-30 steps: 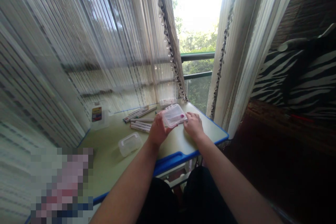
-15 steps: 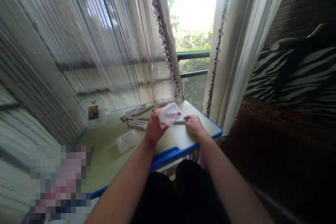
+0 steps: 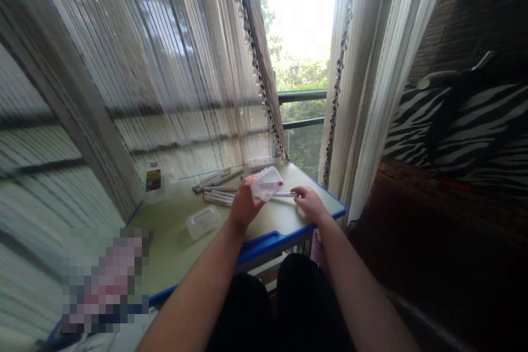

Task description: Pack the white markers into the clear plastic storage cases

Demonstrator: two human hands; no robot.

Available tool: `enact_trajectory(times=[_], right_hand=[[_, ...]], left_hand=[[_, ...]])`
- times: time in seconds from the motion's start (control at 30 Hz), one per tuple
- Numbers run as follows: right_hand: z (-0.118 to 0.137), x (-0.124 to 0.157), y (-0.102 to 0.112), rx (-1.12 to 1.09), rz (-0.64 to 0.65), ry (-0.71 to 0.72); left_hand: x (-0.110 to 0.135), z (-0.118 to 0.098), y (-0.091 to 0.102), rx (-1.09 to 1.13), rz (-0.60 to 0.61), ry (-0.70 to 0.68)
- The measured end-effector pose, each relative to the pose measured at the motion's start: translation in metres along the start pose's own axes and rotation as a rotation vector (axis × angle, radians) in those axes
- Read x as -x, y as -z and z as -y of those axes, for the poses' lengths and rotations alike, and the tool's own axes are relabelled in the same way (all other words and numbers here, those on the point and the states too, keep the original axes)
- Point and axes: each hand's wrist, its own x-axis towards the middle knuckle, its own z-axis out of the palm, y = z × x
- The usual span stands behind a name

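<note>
My left hand [image 3: 243, 203] grips a small clear plastic box [image 3: 267, 182], tilted and lifted off the green desk [image 3: 173, 242]; something pink shows inside it. My right hand [image 3: 310, 202] pinches a white marker [image 3: 285, 194] that lies on the desk just right of the box. Several more markers [image 3: 216, 187] lie in a loose group behind and to the left of my left hand.
A second clear lidded box [image 3: 203, 222] sits on the desk to the left. A small bottle with a coloured label [image 3: 153, 181] stands at the back left by the striped curtain. The desk has a blue rim [image 3: 268, 242]. A zebra-pattern cloth [image 3: 454, 121] hangs at right.
The clear box has tilted up in my left hand. My right hand has gone from lying flat on the desk to pinching the white marker. The camera has shifted a little.
</note>
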Motion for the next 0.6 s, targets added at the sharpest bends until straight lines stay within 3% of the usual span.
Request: enact_trajectory(times=[0.1,0.27,0.6], right_hand=[[-0.005,0.002,-0.001,-0.204,-0.082,-0.035],[-0.012,0.001,-0.006,-0.554,-0.414,-0.117],[-0.012,-0.003,-0.007,-0.761,-0.612,-0.181]], left_hand=[[0.000,0.000,0.000,-0.028,-0.044,0.020],[0.001,0.005,-0.001,-0.073,-0.088,0.087],[0.002,0.003,-0.003,-0.096,-0.048,0.120]])
